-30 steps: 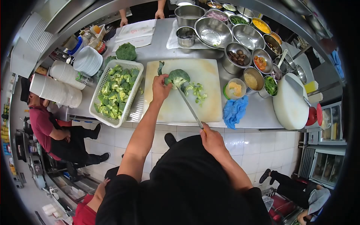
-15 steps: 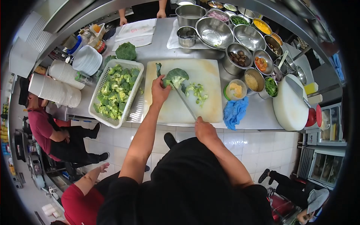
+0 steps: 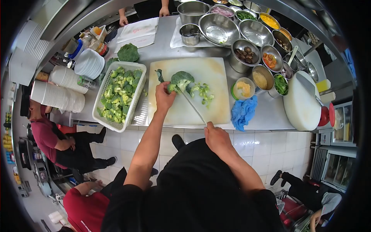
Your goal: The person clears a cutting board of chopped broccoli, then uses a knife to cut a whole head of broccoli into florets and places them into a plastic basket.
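A large broccoli head [image 3: 183, 80] lies on the white cutting board [image 3: 210, 112], crown toward the far side. My left hand [image 3: 165, 95] pinches a piece at its left edge. In my right hand [image 3: 217, 137] is the handle of a long knife [image 3: 193, 106], whose blade slants up and left to the broccoli's stem. Small green trimmings [image 3: 203, 92] lie scattered right of the head, and a dark leaf [image 3: 159, 75] sits near the board's top left. Left of the board, a white basket [image 3: 142, 79] is filled with cut florets.
Another broccoli head [image 3: 128, 52] stands behind the basket. Metal bowls [image 3: 219, 29] of ingredients crowd the back right, with a blue cloth [image 3: 244, 112] at the board's right. Stacked white containers [image 3: 58, 95] stand left. A person's hands rest at the far edge; other people are around.
The whole view has shifted slightly. My left hand stays at the broccoli, and the knife remains against the stem. The person in red at the lower left has lowered an outstretched arm.
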A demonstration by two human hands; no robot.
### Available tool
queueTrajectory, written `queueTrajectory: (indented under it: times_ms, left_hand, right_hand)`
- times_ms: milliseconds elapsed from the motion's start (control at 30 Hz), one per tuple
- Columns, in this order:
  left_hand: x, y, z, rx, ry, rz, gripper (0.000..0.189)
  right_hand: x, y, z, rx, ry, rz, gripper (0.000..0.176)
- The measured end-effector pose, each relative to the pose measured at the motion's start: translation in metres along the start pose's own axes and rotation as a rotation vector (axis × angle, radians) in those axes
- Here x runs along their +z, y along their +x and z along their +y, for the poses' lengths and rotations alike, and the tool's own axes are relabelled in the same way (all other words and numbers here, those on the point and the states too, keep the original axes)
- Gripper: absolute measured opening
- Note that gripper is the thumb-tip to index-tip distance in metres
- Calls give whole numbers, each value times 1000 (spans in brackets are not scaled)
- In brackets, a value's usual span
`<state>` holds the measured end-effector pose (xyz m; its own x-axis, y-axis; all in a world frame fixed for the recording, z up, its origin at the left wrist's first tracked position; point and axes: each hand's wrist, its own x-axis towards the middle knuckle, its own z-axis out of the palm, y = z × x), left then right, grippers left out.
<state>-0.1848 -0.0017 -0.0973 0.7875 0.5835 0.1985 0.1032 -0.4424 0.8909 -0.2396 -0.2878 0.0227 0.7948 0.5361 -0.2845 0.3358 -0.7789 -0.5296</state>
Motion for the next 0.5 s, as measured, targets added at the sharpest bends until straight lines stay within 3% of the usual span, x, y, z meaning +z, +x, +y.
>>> queueTrajectory:
  times_ms: [333,500]
  left_hand:
    - [3,-4,7,44,-20,18,44]
    - [0,-13,24,159,134,23,42]
  right_hand:
    - [-12,2,-10,26,30,-53,25]
    - [-8,9,-8,8,59,-105,26]
